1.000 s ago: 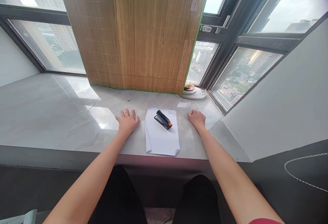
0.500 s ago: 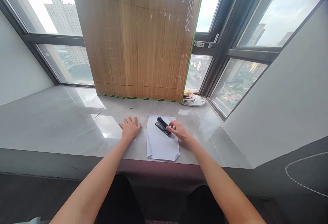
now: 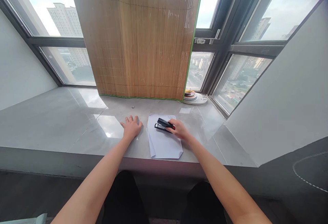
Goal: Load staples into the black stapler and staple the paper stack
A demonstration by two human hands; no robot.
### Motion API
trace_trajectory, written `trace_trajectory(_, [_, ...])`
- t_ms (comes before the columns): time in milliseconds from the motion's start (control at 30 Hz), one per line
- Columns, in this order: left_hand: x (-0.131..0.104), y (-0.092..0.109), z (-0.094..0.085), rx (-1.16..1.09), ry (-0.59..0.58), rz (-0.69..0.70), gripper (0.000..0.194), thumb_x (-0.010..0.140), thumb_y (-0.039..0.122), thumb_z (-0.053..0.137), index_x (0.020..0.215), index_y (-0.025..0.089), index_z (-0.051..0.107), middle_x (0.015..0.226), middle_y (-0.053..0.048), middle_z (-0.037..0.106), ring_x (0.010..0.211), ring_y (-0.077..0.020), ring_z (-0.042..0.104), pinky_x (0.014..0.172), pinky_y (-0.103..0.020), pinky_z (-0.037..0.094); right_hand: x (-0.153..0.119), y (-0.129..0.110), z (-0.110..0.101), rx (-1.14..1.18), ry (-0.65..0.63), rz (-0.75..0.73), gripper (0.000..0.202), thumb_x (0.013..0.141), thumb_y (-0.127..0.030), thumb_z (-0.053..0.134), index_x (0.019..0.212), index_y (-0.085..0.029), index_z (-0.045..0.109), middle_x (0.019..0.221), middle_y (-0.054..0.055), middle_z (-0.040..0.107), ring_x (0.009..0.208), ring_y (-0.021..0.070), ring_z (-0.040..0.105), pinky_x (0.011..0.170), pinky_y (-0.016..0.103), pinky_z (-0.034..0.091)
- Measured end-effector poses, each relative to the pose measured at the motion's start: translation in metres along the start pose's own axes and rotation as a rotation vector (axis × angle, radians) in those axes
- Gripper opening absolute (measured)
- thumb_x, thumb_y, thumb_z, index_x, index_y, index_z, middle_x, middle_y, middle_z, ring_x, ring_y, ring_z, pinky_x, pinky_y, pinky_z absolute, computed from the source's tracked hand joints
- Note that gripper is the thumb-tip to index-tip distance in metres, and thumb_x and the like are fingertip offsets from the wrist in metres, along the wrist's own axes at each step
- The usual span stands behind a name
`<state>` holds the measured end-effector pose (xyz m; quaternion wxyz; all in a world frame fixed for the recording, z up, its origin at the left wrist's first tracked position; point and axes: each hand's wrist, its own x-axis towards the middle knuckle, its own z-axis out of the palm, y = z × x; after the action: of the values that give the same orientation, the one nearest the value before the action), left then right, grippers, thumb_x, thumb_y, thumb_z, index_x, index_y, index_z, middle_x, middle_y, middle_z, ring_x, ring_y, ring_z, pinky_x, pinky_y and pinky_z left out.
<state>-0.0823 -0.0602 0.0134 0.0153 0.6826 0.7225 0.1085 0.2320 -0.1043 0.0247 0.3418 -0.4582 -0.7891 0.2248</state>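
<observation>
A black stapler [image 3: 164, 124] with a spot of red at its rear end is over the white paper sheets [image 3: 165, 147] on the ledge. My right hand [image 3: 179, 129] has its fingers closed round the stapler's rear part. The stapler's jaws point left, with a gap between its top arm and base. Some of the paper's corners are folded or curled. My left hand [image 3: 131, 128] lies flat on the ledge left of the paper, fingers spread, holding nothing.
The glossy grey tiled ledge [image 3: 64, 125] ends in a front edge near my knees. A bamboo mat [image 3: 143, 46] with green trim leans on the window. Stacked plates [image 3: 196, 98] stand at its lower right corner. A pale scrap [image 3: 186, 110] or reflection shows beyond the paper.
My right hand has closed round the stapler's rear end and turned it more level, jaws pointing left. My left hand stays flat on the ledge. The view has shifted slightly.
</observation>
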Motion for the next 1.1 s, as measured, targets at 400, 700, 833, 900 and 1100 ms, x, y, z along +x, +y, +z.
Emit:
trace_trajectory(400, [0.001, -0.002, 0.0, -0.032, 0.007, 0.021, 0.062, 0.105, 0.048, 0.032, 0.157, 0.019, 0.052, 0.171, -0.023, 0.037, 0.159, -0.0515, 0.025, 0.118, -0.084, 0.017, -0.042, 0.007, 0.001, -0.082, 0.177, 0.094, 0.046, 0.083, -0.037, 0.084, 0.122, -0.023, 0.065, 0.106, 0.004, 0.068, 0.084, 0.0201, 0.059, 0.084, 0.035, 0.05])
trace_trajectory(700, [-0.028, 0.016, 0.003, -0.279, 0.114, 0.489, 0.04, 0.106, 0.026, 0.036, 0.132, 0.02, 0.066, 0.15, -0.016, 0.061, 0.142, -0.0296, 0.054, 0.123, -0.049, 0.039, -0.053, 0.009, 0.009, -0.218, 0.27, -0.058, 0.011, 0.093, -0.027, 0.065, 0.103, -0.024, 0.066, 0.093, 0.003, 0.066, 0.08, 0.0194, 0.059, 0.072, 0.029, 0.045])
trace_trajectory(833, [-0.045, 0.028, 0.015, -0.272, 0.031, 0.577, 0.049, 0.099, 0.051, 0.061, 0.139, 0.022, 0.06, 0.152, -0.015, 0.06, 0.142, -0.0359, 0.054, 0.124, -0.056, 0.033, -0.056, 0.009, 0.009, -0.201, 0.291, -0.008, 0.016, 0.094, -0.031, 0.066, 0.109, -0.025, 0.069, 0.077, -0.001, 0.063, 0.068, 0.0168, 0.056, 0.07, 0.028, 0.044])
trace_trajectory(900, [-0.045, 0.028, 0.017, -0.28, 0.013, 0.58, 0.051, 0.097, 0.054, 0.065, 0.138, 0.024, 0.06, 0.153, -0.014, 0.06, 0.142, -0.0364, 0.054, 0.123, -0.056, 0.032, -0.058, 0.01, 0.01, -0.192, 0.282, 0.031, 0.02, 0.095, -0.032, 0.065, 0.112, -0.025, 0.071, 0.068, -0.004, 0.059, 0.062, 0.0156, 0.054, 0.069, 0.028, 0.043])
trace_trajectory(1100, [-0.041, 0.024, 0.012, -0.332, -0.001, 0.563, 0.05, 0.095, 0.056, 0.068, 0.133, 0.025, 0.063, 0.147, -0.013, 0.064, 0.138, -0.0351, 0.057, 0.12, -0.053, 0.035, -0.059, 0.01, 0.012, -0.218, 0.33, 0.083, 0.019, 0.094, -0.038, 0.06, 0.093, -0.023, 0.072, 0.06, -0.005, 0.052, 0.054, 0.0137, 0.045, 0.064, 0.027, 0.037])
